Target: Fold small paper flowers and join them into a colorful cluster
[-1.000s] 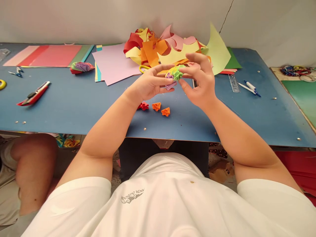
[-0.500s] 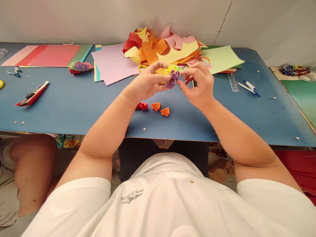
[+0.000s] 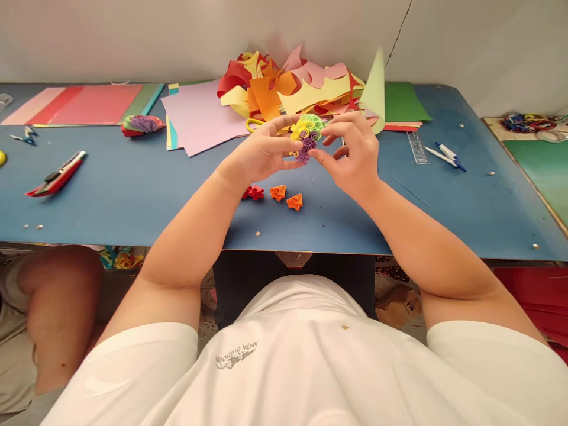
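My left hand [image 3: 266, 148] is closed around a cluster of curled paper flowers [image 3: 307, 135], coloured yellow, light green and purple, raised above the blue table. On the cluster's right side, my right hand [image 3: 352, 148] has its fingers bent and its thumb against the purple curls. Part of the cluster is hidden behind the left fingers. Below the hands, two orange folded paper pieces [image 3: 286, 197] and red ones [image 3: 254, 192] lie on the table.
Behind the hands is a heap of paper scraps [image 3: 270, 94], with a lilac sheet [image 3: 204, 115] to its left and a curled pale green sheet [image 3: 375, 94] to its right. A red utility knife [image 3: 57, 174], pens [image 3: 448, 157] and a clear ruler [image 3: 417, 147] lie farther out. A co-worker's leg [image 3: 62, 307] is at left.
The cluster has turned slightly and shows more light green. My right hand has shifted a little left. The pale green sheet at the back has curled upward, uncovering a darker green sheet.
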{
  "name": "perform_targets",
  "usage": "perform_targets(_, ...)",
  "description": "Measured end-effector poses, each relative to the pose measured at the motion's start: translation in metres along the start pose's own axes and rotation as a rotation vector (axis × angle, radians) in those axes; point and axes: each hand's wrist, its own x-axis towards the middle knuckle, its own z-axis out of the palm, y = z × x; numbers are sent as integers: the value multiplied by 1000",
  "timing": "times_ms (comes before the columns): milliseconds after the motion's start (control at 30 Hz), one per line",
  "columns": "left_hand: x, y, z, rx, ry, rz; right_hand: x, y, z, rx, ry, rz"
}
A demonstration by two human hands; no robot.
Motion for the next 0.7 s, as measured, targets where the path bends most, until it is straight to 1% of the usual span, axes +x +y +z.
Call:
perform_targets(133, 0, 3, -2, -3, -46, -18, 2, -4, -2, -19, -22, -30)
perform_targets(233, 2, 0, -3, -29, -75, -5, 1, -7, -1, 9, -22, -63)
perform_targets(367, 5, -5, -6, -15, -96, 2, 0, -7, 1, 7, -36, -35)
perform_targets(467, 5, -4, -8, 22, -86, -11, 2, -8, -2, 4, -37, -12)
perform_targets(567, 4, 0, -8, 48, -49, -47, 6, -13, -8, 19, -65, 34)
perform_targets(700, 1, 3, -4, 100, -23, -47, 6, -18, -10, 47, -67, 64)
